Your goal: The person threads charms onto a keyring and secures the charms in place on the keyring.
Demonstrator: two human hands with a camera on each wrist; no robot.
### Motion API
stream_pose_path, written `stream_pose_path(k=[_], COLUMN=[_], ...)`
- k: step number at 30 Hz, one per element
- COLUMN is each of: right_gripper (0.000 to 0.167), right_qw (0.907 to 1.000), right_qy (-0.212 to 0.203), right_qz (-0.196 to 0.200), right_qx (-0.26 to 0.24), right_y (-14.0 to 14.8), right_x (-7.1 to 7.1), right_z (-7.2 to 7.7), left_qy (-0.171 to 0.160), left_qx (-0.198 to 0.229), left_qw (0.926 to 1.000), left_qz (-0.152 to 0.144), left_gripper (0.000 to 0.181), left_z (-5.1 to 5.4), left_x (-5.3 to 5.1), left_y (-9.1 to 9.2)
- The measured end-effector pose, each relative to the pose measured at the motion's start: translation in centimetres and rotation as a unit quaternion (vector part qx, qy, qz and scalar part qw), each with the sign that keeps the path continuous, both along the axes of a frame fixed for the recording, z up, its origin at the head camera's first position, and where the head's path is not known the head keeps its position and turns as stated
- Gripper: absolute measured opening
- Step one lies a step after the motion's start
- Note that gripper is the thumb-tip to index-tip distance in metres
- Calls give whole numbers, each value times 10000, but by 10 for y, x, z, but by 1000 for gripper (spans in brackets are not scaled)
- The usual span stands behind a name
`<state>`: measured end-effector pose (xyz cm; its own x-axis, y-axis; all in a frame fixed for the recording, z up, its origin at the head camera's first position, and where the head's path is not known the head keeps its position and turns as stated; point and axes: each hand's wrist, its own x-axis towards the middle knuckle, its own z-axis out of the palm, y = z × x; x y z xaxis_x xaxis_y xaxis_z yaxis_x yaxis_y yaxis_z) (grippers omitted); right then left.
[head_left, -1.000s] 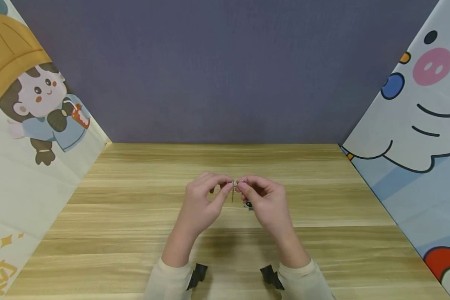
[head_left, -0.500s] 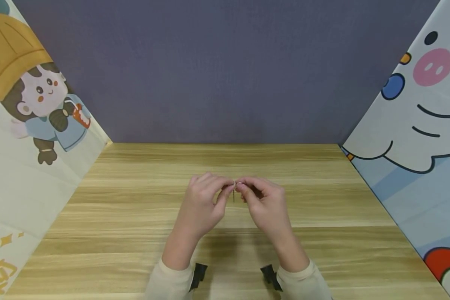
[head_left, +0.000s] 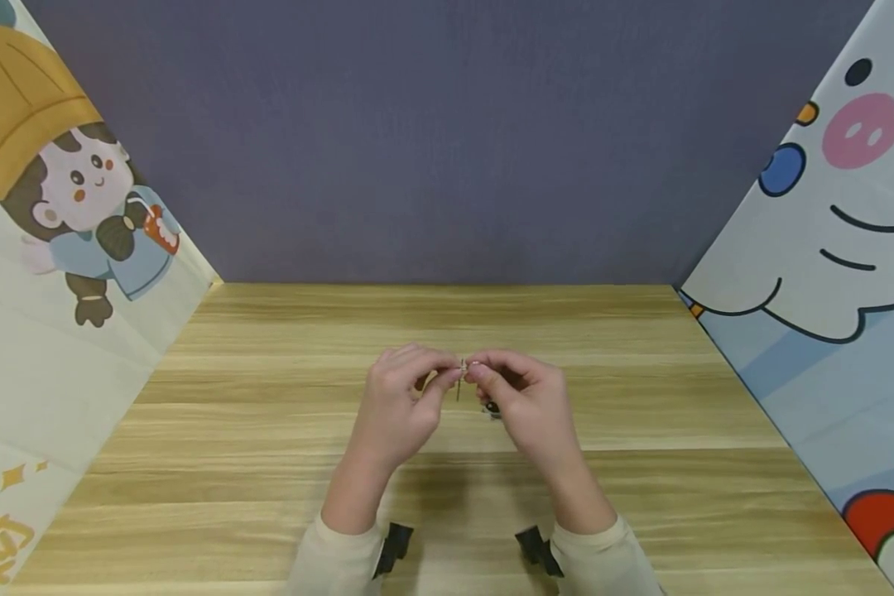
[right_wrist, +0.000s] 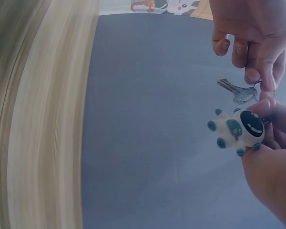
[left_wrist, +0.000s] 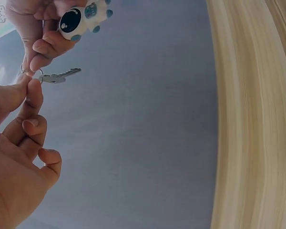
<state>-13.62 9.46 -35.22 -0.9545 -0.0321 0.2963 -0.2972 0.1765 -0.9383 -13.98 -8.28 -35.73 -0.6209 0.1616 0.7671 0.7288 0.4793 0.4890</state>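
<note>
My left hand [head_left: 398, 410] and right hand [head_left: 532, 406] meet fingertip to fingertip above the table. Between them, both thumbs and index fingers pinch a thin metal key ring [right_wrist: 274, 93]; the fingertips cover most of it. A silver key [left_wrist: 59, 76] hangs by a small loop at the left fingertips, its blade pointing away from the fingers. Under the right hand dangles a small white figurine [right_wrist: 233, 130] with a dark glossy face and blue-green paws. From the head view the figurine [head_left: 492, 408] is mostly hidden behind that hand, while the key shows as a thin dark line.
A wood-grain table [head_left: 268, 480] lies below the hands, backed by a dark grey-blue panel [head_left: 447, 149]. Cartoon-printed panels stand at the left [head_left: 67, 331] and right [head_left: 827, 331]. Black straps [head_left: 393, 550] show at both sleeve cuffs.
Both hands stay nearly in place with small finger shifts. The figurine swung out of sight behind the right hand and shows again now. The key tilts slightly more.
</note>
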Motion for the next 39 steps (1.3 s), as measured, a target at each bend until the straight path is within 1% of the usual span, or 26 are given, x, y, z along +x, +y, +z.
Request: stream_pose_path(k=[9, 20, 29, 36, 39], right_gripper=[9, 10, 11, 12, 11], right_qw=[9997, 9981, 9969, 9957, 9955], right_qy=[-163, -290, -314, -381, -411], right_qz=[87, 211, 241, 267, 258], right_qx=[-188, -511, -680, -805, -817], right_y=[0, -1, -3, -2, -2], right_x=[-4, -5, -3, -5, -5], right_z=[0, 1, 3, 1, 0], left_qy=[-232, -323, -442, -633, -645], left_qx=[262, 485, 593, 795, 790], left_qw=[9993, 9978, 9965, 9933, 9933], left_qz=[-102, -305, -381, -545, -538], left_gripper=[6, 5, 5, 5, 5], left_z=[-1, 0, 1, 4, 5], left_x=[-1, -3, -2, -1, 0], left_y=[-1, -2, -3, -4, -4])
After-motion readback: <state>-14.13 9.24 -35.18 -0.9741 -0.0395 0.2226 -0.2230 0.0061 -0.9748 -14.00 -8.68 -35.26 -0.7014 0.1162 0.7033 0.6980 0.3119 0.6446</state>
